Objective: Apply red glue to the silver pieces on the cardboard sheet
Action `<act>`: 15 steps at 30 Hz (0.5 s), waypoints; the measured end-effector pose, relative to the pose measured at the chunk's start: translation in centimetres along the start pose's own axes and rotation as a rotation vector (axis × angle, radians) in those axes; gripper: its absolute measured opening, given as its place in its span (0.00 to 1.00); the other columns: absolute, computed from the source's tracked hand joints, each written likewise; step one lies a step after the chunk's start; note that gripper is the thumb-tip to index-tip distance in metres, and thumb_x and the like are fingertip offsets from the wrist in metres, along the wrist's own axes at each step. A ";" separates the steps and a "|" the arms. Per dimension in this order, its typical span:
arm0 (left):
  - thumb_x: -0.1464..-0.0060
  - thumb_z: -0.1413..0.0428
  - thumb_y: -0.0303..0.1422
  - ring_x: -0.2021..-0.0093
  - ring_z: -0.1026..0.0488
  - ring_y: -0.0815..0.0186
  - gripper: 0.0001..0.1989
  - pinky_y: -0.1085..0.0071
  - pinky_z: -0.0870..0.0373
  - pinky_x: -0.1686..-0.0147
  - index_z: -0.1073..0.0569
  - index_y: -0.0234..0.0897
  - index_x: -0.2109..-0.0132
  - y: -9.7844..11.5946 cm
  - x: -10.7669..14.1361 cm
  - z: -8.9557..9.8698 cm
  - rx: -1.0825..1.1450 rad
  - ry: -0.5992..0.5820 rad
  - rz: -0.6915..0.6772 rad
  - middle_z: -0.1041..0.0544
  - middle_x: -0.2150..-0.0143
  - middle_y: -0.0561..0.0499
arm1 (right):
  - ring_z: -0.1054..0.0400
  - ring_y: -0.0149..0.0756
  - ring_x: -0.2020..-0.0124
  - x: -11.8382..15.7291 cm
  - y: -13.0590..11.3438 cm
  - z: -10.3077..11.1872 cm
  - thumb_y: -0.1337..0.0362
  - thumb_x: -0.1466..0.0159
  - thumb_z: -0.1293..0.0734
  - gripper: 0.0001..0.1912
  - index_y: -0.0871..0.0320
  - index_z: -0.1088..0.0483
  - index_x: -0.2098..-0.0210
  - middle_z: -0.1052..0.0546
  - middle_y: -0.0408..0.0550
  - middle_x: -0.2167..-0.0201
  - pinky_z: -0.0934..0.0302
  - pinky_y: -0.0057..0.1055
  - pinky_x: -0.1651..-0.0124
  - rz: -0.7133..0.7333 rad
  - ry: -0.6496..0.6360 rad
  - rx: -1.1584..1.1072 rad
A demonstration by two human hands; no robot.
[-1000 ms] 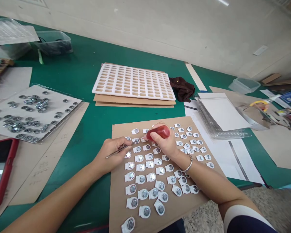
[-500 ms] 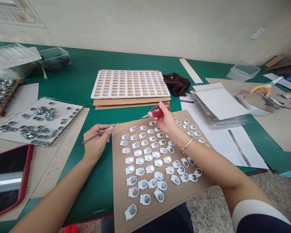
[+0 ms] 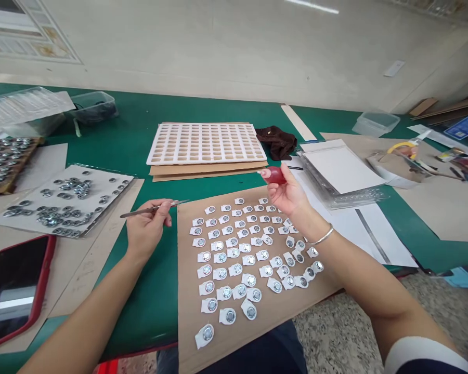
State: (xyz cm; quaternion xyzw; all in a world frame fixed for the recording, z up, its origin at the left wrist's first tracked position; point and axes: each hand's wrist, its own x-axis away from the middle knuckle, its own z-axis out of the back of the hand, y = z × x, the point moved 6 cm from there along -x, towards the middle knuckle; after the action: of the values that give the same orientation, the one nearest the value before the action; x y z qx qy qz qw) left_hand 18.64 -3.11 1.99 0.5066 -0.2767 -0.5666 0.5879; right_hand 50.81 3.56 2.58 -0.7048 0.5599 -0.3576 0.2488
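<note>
My left hand point(image 3: 148, 223) grips a pair of metal tweezers point(image 3: 140, 211), tips pointing right, above the green table beside the cardboard's left edge. In my right hand point(image 3: 290, 193) is a small red squeeze bottle point(image 3: 275, 175) with a pale nozzle directed left, held over the far part of the cardboard sheet point(image 3: 191, 311). Rows of white tabs, each with a round silver metal piece point(image 3: 228, 316) on it, lie across that sheet. Some of them are hidden behind my right hand and forearm.
A white grid tray point(image 3: 206, 143) rests on cardboard at the back, beside a dark brown cloth point(image 3: 276, 141). Loose metal pieces lie on a white sheet point(image 3: 101, 218) at left, near a red-cased phone point(image 3: 19, 291). Clear sleeves with paper point(image 3: 343, 171) and yellow-handled scissors point(image 3: 401, 147) are right.
My right hand has shifted right with the squeeze bottle, its nozzle swinging away from the tweezers. My left hand has moved slightly left. The camera view has tilted up a little.
</note>
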 end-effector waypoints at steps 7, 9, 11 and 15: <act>0.40 0.52 0.41 0.72 0.28 0.67 0.17 0.68 0.30 0.68 0.28 0.31 0.65 0.3 -0.5 1.3 0.098 0.086 0.078 0.24 0.68 0.48 | 0.41 0.10 0.82 3.0 -6.0 4.4 0.51 0.37 0.44 0.22 0.60 0.26 0.66 0.24 0.40 0.67 0.49 0.14 0.80 0.124 0.080 0.060; 0.41 0.52 0.43 0.71 0.27 0.65 0.19 0.66 0.29 0.67 0.29 0.30 0.68 -0.1 -0.9 1.9 0.099 0.094 0.154 0.23 0.70 0.47 | 0.41 0.06 0.81 3.9 -7.5 6.4 0.52 0.35 0.52 0.28 0.61 0.26 0.63 0.25 0.39 0.64 0.52 0.14 0.79 0.129 0.136 0.019; 0.41 0.51 0.44 0.70 0.26 0.63 0.19 0.65 0.28 0.67 0.30 0.31 0.69 -1.1 -1.1 2.1 0.144 0.059 0.302 0.23 0.73 0.47 | 0.42 0.04 0.82 4.6 -8.8 9.5 0.48 0.37 0.50 0.28 0.58 0.25 0.66 0.24 0.39 0.64 0.53 0.13 0.80 0.153 0.287 -0.038; 0.43 0.48 0.43 0.67 0.24 0.60 0.18 0.59 0.26 0.63 0.34 0.32 0.71 -3.8 -0.2 1.7 0.306 -0.010 0.585 0.23 0.73 0.45 | 0.32 0.20 0.81 3.9 -10.6 16.1 0.48 0.39 0.39 0.23 0.55 0.27 0.80 0.20 0.49 0.64 0.42 0.20 0.84 0.276 0.241 -0.415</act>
State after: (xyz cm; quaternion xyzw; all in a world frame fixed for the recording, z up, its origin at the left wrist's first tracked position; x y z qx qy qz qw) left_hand 15.57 -2.80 -0.78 0.4853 -0.4953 -0.3283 0.6414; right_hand 70.34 1.65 1.43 -0.6102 0.7375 -0.2791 0.0772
